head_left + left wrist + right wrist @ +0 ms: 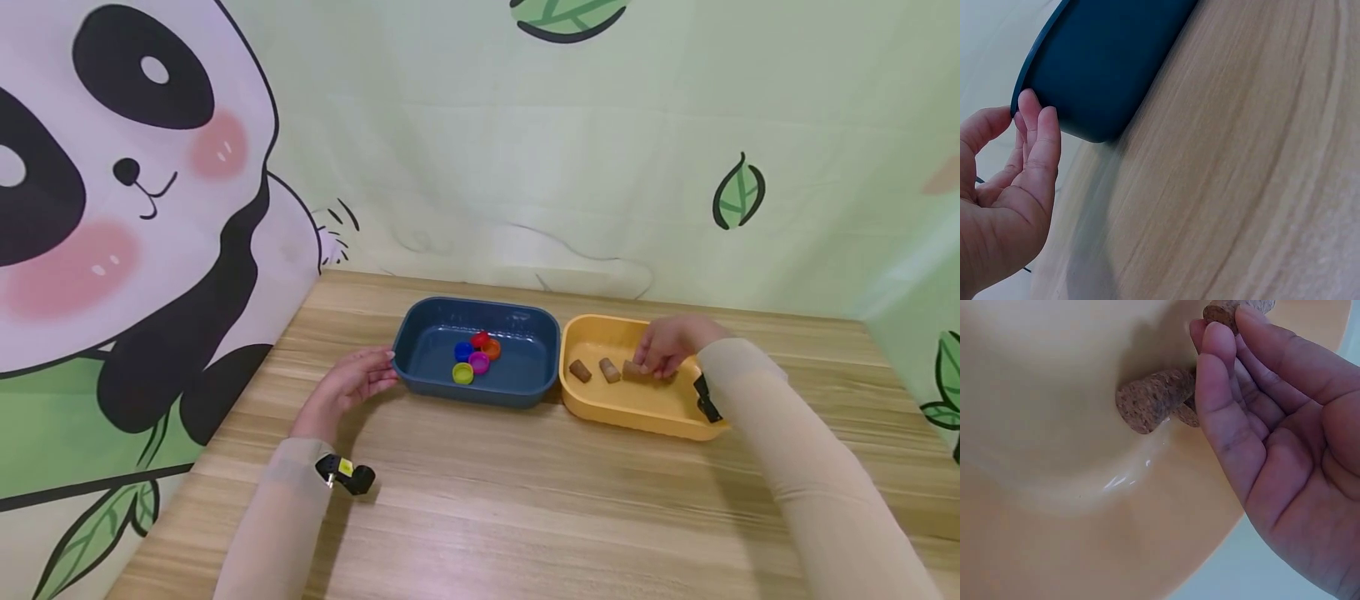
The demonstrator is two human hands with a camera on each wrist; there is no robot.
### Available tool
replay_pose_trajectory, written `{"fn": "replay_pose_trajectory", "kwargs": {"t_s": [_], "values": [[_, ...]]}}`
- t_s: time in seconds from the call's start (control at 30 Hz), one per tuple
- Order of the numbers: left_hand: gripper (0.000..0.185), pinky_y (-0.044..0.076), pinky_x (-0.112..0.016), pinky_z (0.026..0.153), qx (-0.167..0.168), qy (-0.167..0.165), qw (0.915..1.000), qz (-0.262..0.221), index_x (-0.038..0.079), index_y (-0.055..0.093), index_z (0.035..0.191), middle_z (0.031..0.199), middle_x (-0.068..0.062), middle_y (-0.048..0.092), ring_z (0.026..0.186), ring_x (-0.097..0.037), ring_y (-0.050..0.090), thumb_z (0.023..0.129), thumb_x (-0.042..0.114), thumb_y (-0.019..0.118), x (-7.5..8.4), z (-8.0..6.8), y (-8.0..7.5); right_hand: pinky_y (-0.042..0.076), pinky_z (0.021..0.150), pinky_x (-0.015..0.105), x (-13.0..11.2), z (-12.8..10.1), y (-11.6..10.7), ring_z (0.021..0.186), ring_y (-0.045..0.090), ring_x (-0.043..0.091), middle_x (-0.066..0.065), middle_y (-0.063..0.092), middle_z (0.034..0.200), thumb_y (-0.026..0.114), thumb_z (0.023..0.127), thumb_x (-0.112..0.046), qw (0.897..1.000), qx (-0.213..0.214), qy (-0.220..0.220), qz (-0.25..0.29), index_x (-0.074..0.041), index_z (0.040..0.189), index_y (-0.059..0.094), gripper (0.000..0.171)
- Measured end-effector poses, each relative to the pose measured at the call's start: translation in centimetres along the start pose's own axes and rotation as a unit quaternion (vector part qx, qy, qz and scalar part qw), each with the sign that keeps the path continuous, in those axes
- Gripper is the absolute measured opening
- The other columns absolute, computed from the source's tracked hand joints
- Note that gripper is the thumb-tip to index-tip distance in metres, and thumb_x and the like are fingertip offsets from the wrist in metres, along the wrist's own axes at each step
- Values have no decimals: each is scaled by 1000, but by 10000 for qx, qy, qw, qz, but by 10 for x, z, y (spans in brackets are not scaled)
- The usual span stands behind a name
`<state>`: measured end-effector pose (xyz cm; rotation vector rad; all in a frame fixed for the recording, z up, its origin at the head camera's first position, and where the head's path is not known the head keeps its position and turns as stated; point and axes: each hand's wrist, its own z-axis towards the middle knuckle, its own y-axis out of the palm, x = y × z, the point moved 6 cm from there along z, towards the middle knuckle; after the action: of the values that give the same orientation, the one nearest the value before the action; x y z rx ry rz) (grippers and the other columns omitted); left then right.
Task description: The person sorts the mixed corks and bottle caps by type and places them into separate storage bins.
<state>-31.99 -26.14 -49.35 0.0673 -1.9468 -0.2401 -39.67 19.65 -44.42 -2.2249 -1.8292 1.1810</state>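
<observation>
Fingers (1222, 394) of the right hand (667, 343) seem to pinch a cork (1147, 400); firm up that pinch before lifting. Left hand (352, 382) rests relaxed against the blue tray (420, 379).

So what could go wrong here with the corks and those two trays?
1. The right hand has its fingers on a cork among several; it could roll off or knock the neighbouring corks about.
2. The left hand only touches the blue tray at its corner, so a push may slide it against the yellow tray and scatter the bottle caps.
</observation>
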Motion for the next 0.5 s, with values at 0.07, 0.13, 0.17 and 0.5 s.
{"fn": "replay_pose_trajectory", "kwargs": {"t_s": [0.07, 0.13, 0.17, 0.5], "values": [[14, 63, -18, 76, -2, -3, 10000, -3, 5, 56, 119, 81, 6, 73, 75, -4, 71, 107, 9, 48, 0, 1, 0, 55, 70, 13, 0, 0, 1, 70, 59, 2, -5, 61, 83, 57, 99, 2, 10000, 26, 14, -43, 15, 122, 57, 27], [14, 63, -18, 76, 26, -12, 10000, 8, 6, 56, 119, 80, 6, 73, 75, -4, 71, 108, 9, 48, 0, 1, -1, 55, 69, 14, 0, 0, 1, 70, 59, 2, -5, 62, 83, 58, 98, 3, 10000, 44, 29, -59, 14, 121, 58, 26], [14, 63, -18, 76, 22, -14, 10000, 10, 6, 55, 120, 80, 6, 73, 75, -4, 71, 108, 9, 48, 0, 1, -1, 55, 69, 14, 0, 0, 1, 70, 59, 2, -5, 62, 82, 58, 98, 3, 10000, 55, 38, -60, 14, 121, 59, 25], [14, 63, -17, 76, 17, -13, 10000, -16, 6, 55, 119, 79, 6, 72, 74, -4, 71, 108, 9, 46, 0, 1, 0, 54, 69, 15, 1, 2, 4, 71, 58, 4, -5, 63, 83, 60, 96, 3, 9995, 97, 15, -294, 15, 122, 60, 28]]}}
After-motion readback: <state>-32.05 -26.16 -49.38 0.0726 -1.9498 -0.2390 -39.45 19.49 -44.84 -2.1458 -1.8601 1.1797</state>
